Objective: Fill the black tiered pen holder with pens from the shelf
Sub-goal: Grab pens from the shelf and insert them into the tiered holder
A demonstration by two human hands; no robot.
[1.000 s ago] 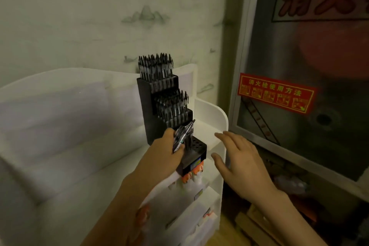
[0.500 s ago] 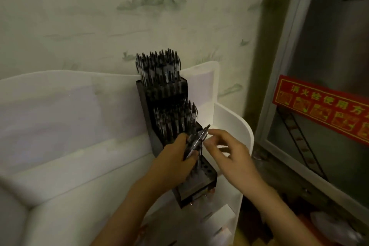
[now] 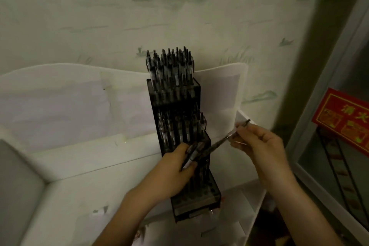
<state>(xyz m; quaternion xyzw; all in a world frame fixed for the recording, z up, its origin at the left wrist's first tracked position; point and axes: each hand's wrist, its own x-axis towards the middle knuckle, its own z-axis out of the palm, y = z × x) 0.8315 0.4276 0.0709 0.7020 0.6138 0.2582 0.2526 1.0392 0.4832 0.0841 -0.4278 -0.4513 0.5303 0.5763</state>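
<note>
The black tiered pen holder (image 3: pixel 175 94) stands on the white shelf (image 3: pixel 83 168) against the wall. Its top and middle tiers are packed with dark pens, and the lowest tier (image 3: pixel 207 189) shows several open holes. My left hand (image 3: pixel 175 170) is in front of the holder, shut on a small bunch of pens (image 3: pixel 194 153). My right hand (image 3: pixel 259 146) is to the right of the holder, pinching a single pen (image 3: pixel 225 138) that slants down-left toward the bunch. The pen's lower end overlaps the bunch.
The shelf has a raised white back panel (image 3: pixel 60 102) and a right side wall (image 3: pixel 245 118). A lower shelf level (image 3: pixel 239 201) lies below. At right stands a glass-fronted cabinet with a red sign (image 3: pixel 343 120). Patterned wallpaper is behind.
My right hand came in from the right, closed on one pen of the bunch and drew it up and to the right. The view has moved closer and lower.
</note>
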